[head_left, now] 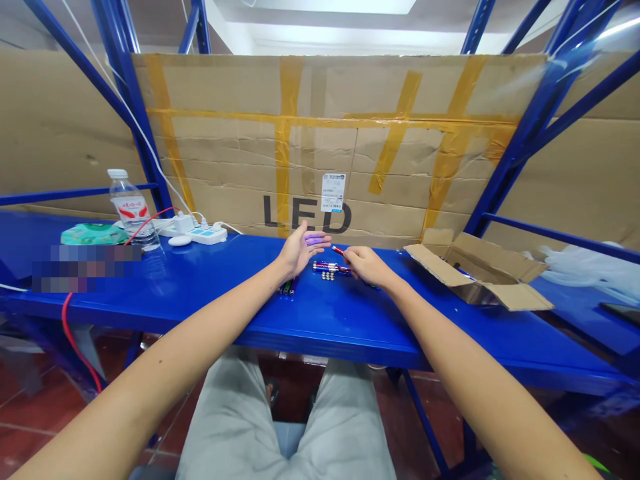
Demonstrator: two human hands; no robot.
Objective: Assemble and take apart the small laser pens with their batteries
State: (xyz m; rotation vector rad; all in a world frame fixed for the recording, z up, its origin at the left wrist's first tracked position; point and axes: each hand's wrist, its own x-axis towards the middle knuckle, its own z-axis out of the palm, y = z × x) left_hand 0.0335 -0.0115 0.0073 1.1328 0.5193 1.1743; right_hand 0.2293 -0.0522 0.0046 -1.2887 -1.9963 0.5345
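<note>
The left hand (300, 250) is held open, palm turned up and fingers loosely spread, and nothing is gripped by it (a violet patch (313, 240) is seen on the fingers, though its source cannot be told). The right hand (363, 265) is curled, and a slim red tube (339, 251) is pinched between its thumb and fingers, with the tube's tip angled toward the left hand. Just below the hands, on the blue surface (215, 313), a small group of slim red-and-silver tubes (325, 267) is laid flat, and a few short silver cylinders (328, 275) are set right beside them. Dark slim tubes (287, 288) are lying nearer the left wrist. An opened cardboard box (475, 270) is placed to the right of the right hand, well apart from it. Further left, a water bottle (127, 207), a green tissue pack (93, 235) and a white power strip (207, 235) are set toward the back. Behind them, a taped cardboard sheet (390, 147) printed with "LED" is stood against a blue shelf frame (133, 113).
</note>
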